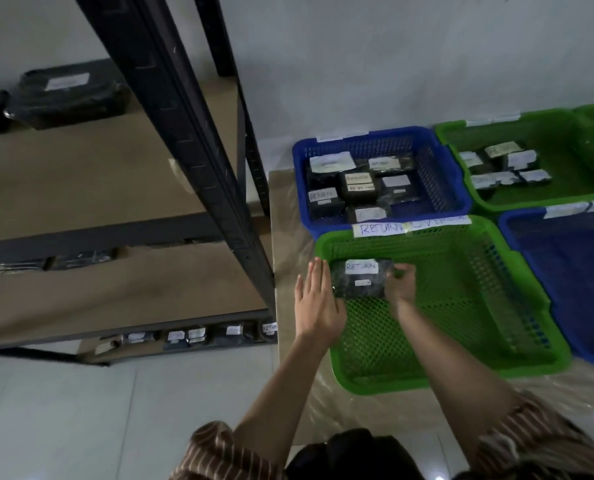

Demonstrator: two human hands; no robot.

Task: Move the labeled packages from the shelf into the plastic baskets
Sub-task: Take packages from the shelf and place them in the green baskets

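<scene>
Colours and patterns across the shelf, baskets and floor

A black plastic-wrapped package with white paper labels (359, 280) is seen against the bright green perforated plastic basket (461, 344), whose rim carries a white strip lettered in blue. Behind it, a royal blue perforated plastic basket (440, 174) is filled with black packages bearing white labels, and a second green basket (565, 199) holds the same. A further blue basket (565, 271) is shown at the right edge. The black metal shelf frame (184, 109) is fitted with tan boards. Brown sleeves with thin pale stripes (216, 452) are worn. The floor tiles (63, 427) are pale grey-white.
</scene>
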